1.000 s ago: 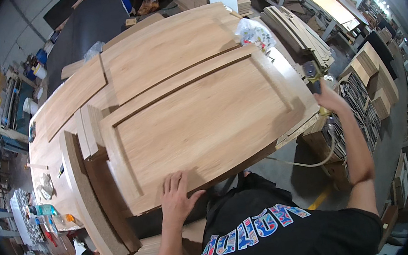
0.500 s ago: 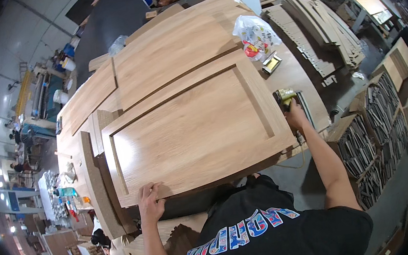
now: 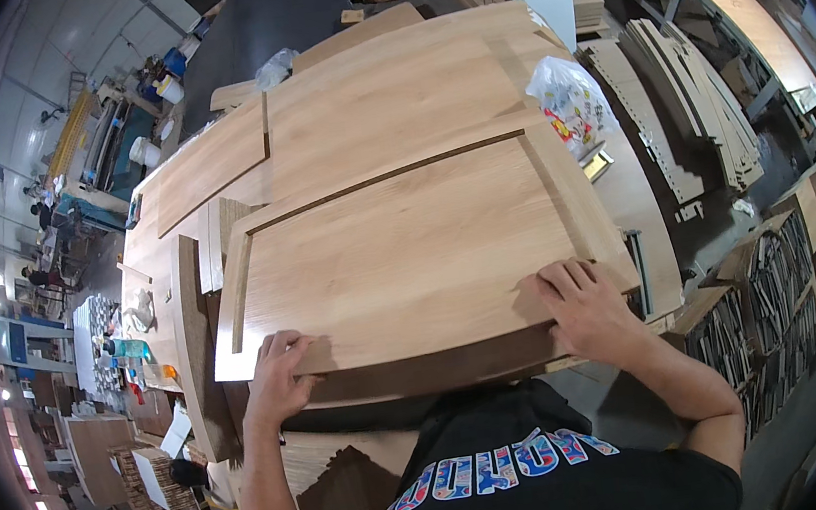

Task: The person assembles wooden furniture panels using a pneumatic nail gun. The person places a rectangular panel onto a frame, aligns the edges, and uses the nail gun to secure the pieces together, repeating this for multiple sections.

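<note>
A wood-grain panel [image 3: 408, 255] with raised frame strips along its far, left and right sides lies before me on other boards. Its near edge is lifted, and a shaded gap shows beneath. My left hand [image 3: 281, 375] grips that edge near the left corner, thumb on top and fingers curled. Close to the right corner, my right hand [image 3: 580, 306] holds the same edge, fingers bent over the top face. Past the right corner, part of a nail gun [image 3: 640, 274] shows; the panel hides the rest.
Larger wood-grain boards [image 3: 389, 86] lie on the bench beyond. At the right are a plastic bag [image 3: 572, 105] and a small yellow box [image 3: 598, 165]. A thick board [image 3: 199, 349] stands on edge at left. Boxes of strips [image 3: 778, 278] and stacked long strips [image 3: 693, 102] stand farther right.
My right hand has let go of the nail gun and taken hold of the panel's near edge. That edge has risen. My left hand stays on the panel.
</note>
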`<state>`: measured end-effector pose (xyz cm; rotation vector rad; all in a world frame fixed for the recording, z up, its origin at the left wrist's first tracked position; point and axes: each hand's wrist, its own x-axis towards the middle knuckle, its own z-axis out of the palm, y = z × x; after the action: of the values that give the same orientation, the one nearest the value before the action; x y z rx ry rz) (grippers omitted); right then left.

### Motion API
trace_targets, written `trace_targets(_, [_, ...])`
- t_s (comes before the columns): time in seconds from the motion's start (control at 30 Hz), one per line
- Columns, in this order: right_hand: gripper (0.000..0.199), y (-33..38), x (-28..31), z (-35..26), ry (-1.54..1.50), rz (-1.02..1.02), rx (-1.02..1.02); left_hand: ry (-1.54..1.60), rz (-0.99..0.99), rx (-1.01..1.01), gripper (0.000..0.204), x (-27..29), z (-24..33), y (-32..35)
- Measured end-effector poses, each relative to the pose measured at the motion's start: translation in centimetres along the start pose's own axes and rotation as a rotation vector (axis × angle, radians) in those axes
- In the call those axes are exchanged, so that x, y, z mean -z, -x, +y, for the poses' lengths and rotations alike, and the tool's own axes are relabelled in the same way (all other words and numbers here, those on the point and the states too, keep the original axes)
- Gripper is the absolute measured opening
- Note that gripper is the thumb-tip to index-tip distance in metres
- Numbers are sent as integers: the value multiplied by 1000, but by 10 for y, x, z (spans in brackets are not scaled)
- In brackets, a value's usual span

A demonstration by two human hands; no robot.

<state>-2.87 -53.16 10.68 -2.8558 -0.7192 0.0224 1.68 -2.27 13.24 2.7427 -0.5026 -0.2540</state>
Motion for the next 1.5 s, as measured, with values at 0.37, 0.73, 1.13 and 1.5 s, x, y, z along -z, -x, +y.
trace_targets(0.37, [71, -135, 3, 90, -58, 6, -38, 23, -10, -134, 71, 14, -73, -170])
trace_targets(0.73, [78, -204, -7, 147, -171, -94, -53, 41, -99, -171, 67, 26, -113, -249])
trace_targets(1.13, [88, -369, -60, 242, 3, -126, -160, 17, 25, -88, 65, -15, -166, -427])
trace_targets(1.5, [87, -311, -128, 343, 271, -371, -611, -428, -249, 551, 126, -53, -277, -398])
